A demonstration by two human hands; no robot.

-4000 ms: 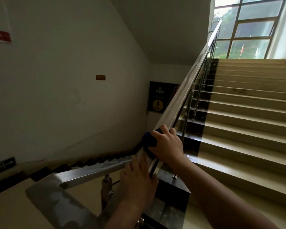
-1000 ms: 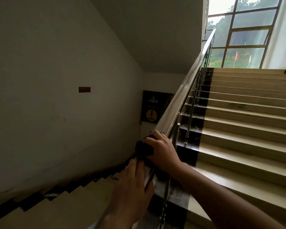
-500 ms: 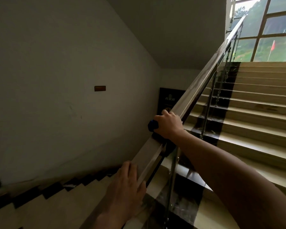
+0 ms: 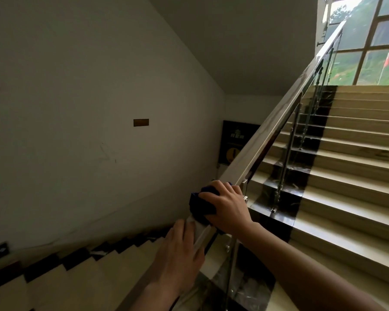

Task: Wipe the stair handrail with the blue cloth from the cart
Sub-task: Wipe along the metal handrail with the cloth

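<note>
A shiny steel handrail climbs from the lower middle to the upper right, beside the stairs. My right hand presses a dark blue cloth around the rail's lower stretch; the cloth shows mostly at the hand's left side. Just below it, my left hand lies flat on the rail, fingers pointing up the slope, close to the cloth.
Beige steps with a black border rise at the right behind steel balusters. A white wall stands at the left over a descending flight. A dark poster hangs on the far wall, and a window is at the top.
My right hand with the cloth has slid back down the rail toward my left hand. The left hand has stayed flat on the lower rail.
</note>
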